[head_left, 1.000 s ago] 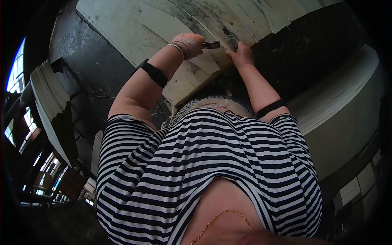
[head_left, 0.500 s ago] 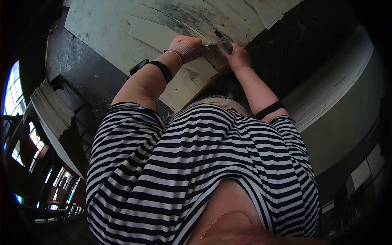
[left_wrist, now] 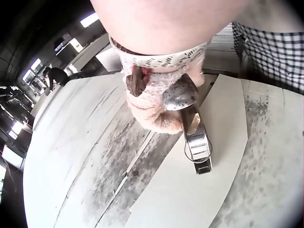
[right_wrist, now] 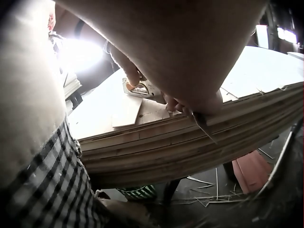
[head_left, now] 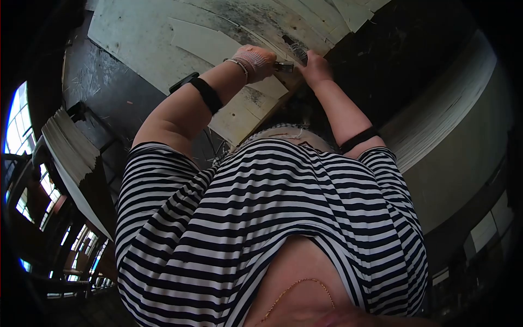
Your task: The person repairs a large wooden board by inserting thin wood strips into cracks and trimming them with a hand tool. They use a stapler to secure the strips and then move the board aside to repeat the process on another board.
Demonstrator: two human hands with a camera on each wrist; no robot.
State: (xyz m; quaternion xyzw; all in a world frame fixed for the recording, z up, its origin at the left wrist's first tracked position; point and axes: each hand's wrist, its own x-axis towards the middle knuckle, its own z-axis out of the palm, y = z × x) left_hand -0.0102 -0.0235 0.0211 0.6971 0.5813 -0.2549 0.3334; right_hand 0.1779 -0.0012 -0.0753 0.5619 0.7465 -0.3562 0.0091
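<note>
My left hand (head_left: pixel 255 61), in a knitted glove, grips a metal staple gun (head_left: pixel 284 66) low over the pale veneer sheets (head_left: pixel 141 49). In the left wrist view the chrome nose of the staple gun (left_wrist: pixel 197 145), with a wire ring round it, points away from the glove over a loose cut sheet (left_wrist: pixel 213 166). My bare right hand (head_left: pixel 317 70) is at the near edge of the stack, fingers curled. From it a thin dark blade-like piece (right_wrist: pixel 205 127) sticks out past the stack's layered edge (right_wrist: pixel 156 145); what it is I cannot tell.
Another tall stack of sheets (head_left: pixel 436 131) stands to the right, and a further stack (head_left: pixel 71 147) to the left. Below the work lie a green basket (right_wrist: pixel 137 191), a reddish panel (right_wrist: pixel 251 171) and scattered thin strips. A person (left_wrist: pixel 56 76) is in the far background.
Over the last half second my left hand has moved slightly right and turned, showing more of the staple gun's broad side. The right hand stays near the stack's edge.
</note>
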